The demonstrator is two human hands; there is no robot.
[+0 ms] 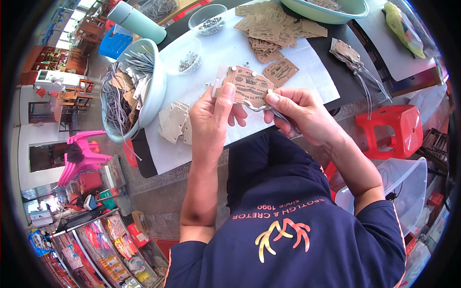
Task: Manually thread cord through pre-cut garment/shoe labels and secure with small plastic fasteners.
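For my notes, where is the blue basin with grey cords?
In the head view, the basin is left of the left hand, beside a clear bowl, below the teal cylinder.

So the view comes from the left fisheye of a head-worn pair, perched above the near side of the worktop [344,81], tipped steeply down and facing across toward its far side. It's close enough that the wearer's fingers [224,98] look pretty big at the worktop's near edge, with the navy shirt [331,249] looming on the near side of it. Super wide too: it grabs the red stool [391,127] right of the worktop and pink plastic seating [93,157] off left, everything bending toward the rim.
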